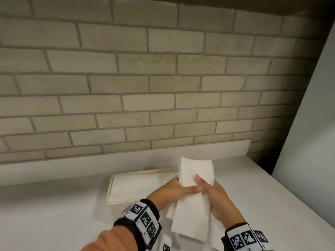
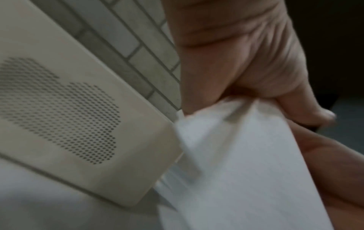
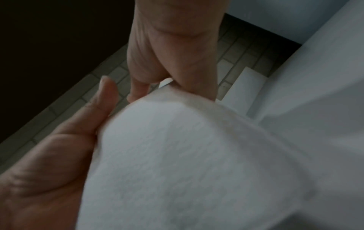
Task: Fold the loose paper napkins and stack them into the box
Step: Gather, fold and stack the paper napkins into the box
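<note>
Both hands hold one white paper napkin (image 1: 194, 211) upright above the counter, folded into a long strip. My left hand (image 1: 188, 189) grips its left edge, thumb laid across the front. My right hand (image 1: 204, 185) pinches the right edge, thumb pointing up on the paper. In the left wrist view the left hand (image 2: 246, 74) pinches the napkin (image 2: 246, 171) at its top fold. The cream box (image 1: 111, 189) sits just left of the hands with white napkins lying flat inside; its side (image 2: 138, 140) bears a dotted heart. More loose napkins (image 1: 169, 211) lie on the counter under the hands.
The white counter (image 1: 45, 214) runs to a low white ledge (image 1: 217, 147) below a grey brick wall (image 1: 145, 78). A tall white panel (image 1: 308, 133) stands at the right, beyond the counter's right edge. The right wrist view is mostly filled by the napkin (image 3: 177, 155).
</note>
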